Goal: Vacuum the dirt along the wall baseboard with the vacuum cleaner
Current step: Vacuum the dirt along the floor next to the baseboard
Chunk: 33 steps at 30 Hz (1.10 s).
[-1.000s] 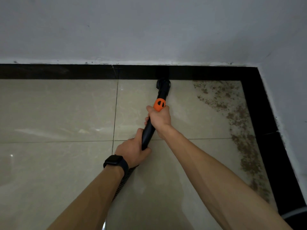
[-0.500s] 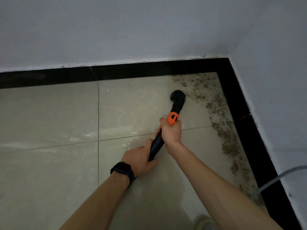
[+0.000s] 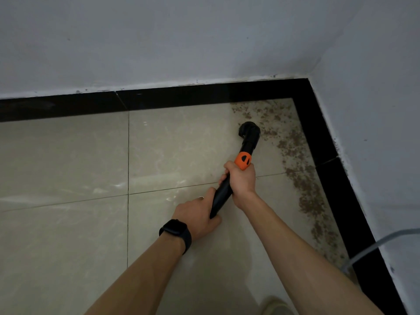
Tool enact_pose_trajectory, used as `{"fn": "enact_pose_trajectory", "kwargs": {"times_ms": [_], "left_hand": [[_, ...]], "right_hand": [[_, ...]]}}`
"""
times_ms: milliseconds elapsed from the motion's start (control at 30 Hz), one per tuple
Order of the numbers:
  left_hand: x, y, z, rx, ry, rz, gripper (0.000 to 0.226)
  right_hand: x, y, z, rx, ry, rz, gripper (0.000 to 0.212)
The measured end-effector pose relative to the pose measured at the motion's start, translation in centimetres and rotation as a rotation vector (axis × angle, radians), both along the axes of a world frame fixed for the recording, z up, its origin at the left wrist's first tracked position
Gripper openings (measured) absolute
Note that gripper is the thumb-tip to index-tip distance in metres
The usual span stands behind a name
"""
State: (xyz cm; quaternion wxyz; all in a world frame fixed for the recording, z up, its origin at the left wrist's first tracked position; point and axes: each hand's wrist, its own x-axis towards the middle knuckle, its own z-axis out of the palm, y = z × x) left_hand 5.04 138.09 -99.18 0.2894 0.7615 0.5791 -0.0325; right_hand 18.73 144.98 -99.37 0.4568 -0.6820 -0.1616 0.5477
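Beige floor tiles (image 3: 68, 167) on the left show no visible grit, and the black baseboard (image 3: 181, 96) along the far wall looks bare on that stretch. The left hand (image 3: 195, 214), with a dark watch (image 3: 176, 230) on its wrist, grips the lower end of the black wand (image 3: 221, 196), fingers wrapped round it. Just above, the right hand (image 3: 241, 180) holds the wand below the orange collar (image 3: 243, 160), its fingers curled round the tube too. Neither grip has altered over the last second.

What has changed is the nozzle (image 3: 248, 130). A second ago it was pressed against the far baseboard, left of the brown patch. Since then it has drawn back off the wall and swung rightward, and the view has turned with it toward the corner. It is now down at the tile on the left fringe of the dirt (image 3: 304, 185), near the far baseboard but apart from it.

That dirt spreads from the corner down along the right-hand baseboard (image 3: 329, 155) in a long speckled band that looks untouched. The left stretch appears done and the work has only just reached the main mess. I judge the task well short of finished, with the corner and the whole right-wall run still to go. Further right a grey cable (image 3: 375, 244) crosses the wall and drops to the floor beside the dirt, where the nozzle could snag it.
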Motion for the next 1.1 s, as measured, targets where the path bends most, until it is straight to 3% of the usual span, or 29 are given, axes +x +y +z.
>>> {"fn": "enact_pose_trajectory", "kwargs": {"times_ms": [1100], "left_hand": [[0.6,6.0,-1.4,0.066,-0.047,0.109,0.044]], "right_hand": [[-0.1,7.3,0.1,0.044,-0.003,0.106,0.011]]}}
